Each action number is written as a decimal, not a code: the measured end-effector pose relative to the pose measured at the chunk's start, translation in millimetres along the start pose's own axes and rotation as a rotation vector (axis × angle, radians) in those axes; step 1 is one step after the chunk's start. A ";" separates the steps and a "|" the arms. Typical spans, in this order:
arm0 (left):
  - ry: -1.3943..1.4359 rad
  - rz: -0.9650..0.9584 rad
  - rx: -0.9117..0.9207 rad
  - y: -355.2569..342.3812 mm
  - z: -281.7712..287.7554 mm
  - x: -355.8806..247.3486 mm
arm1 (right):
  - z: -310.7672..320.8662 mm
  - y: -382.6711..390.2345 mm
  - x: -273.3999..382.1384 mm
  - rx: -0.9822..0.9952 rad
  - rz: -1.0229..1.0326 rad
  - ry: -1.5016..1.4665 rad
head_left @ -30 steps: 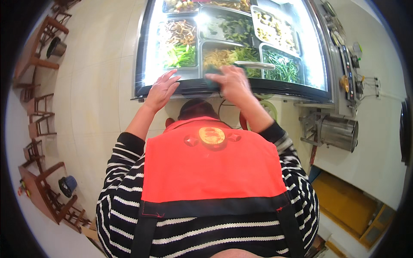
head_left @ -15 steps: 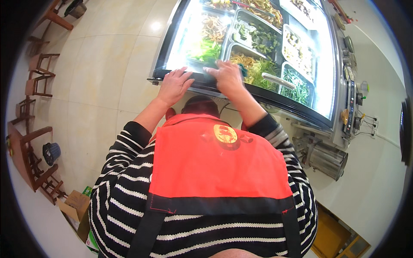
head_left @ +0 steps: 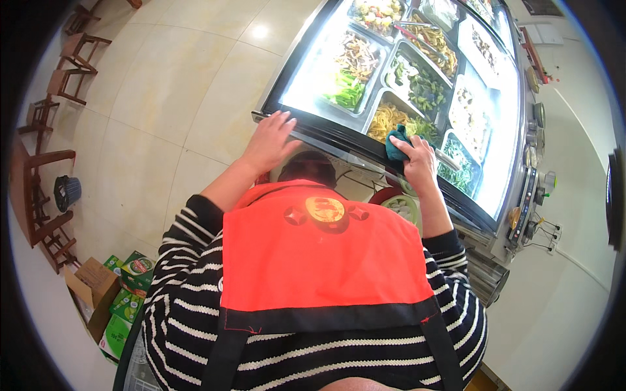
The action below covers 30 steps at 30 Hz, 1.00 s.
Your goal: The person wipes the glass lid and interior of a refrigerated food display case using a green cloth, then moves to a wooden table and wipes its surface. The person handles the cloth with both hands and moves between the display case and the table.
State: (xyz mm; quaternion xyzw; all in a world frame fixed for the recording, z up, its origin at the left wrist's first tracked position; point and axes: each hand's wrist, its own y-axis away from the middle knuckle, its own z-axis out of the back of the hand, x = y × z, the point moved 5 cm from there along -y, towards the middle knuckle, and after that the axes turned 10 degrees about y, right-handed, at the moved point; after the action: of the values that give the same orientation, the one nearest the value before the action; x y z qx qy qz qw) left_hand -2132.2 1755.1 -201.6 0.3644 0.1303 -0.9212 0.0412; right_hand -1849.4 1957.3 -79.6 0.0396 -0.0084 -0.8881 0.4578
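In front of me stands a lit glass display case (head_left: 313,121) with a dark front frame. My left hand (head_left: 270,141) rests on the frame's left end, fingers stretched out and holding nothing. A dark teal cloth (head_left: 397,143) is bunched in my right hand (head_left: 420,163), which presses it against the case's near edge beside a pale handle (head_left: 447,160). Behind the glass are metal trays of food, among them green stalks (head_left: 347,88), yellow strips (head_left: 387,121) and chopped dark greens (head_left: 427,95).
Wooden stools (head_left: 70,85) line the far left, near a blue basket (head_left: 68,191). An open cardboard box (head_left: 98,287) and green cartons (head_left: 137,270) sit at lower left. Under the case front is a round green-rimmed container (head_left: 400,207). Right of it lies a metal cylinder (head_left: 486,277).
My right hand has slid the cloth rightward along the case's near edge, to beside the handle. My left hand stays at the frame's left end. The whole view has shifted.
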 end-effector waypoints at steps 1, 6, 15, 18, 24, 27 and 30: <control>-0.049 -0.017 0.056 -6.9 -4.6 -2.7 | -4.8 -7.1 8.9 -0.030 0.028 -0.024; -0.016 0.212 0.216 -20.9 -16.5 4.2 | -60.4 -116.7 114.0 -0.011 0.253 0.004; 0.041 0.106 0.068 -13.2 -12.8 9.1 | -119.1 -211.2 176.4 0.134 0.326 -0.044; 0.041 0.076 0.029 -12.9 -14.1 11.7 | -106.8 -219.5 100.3 -0.009 0.149 -0.083; 0.004 0.069 0.007 -9.7 -21.4 14.8 | -64.5 -250.7 -13.7 -0.162 -0.342 0.143; 0.002 0.094 0.037 -12.7 -24.6 19.7 | -95.4 -229.0 67.8 0.015 -0.074 0.157; 0.134 0.158 0.115 -18.5 -21.3 29.3 | -117.3 -170.1 167.0 -0.036 0.392 -0.035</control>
State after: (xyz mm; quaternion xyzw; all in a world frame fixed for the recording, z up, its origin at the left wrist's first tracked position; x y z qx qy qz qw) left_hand -2142.7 1779.3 -232.6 0.4361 0.0504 -0.8945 0.0839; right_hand -2074.9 1922.7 -215.7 0.0135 -0.0081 -0.7827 0.6223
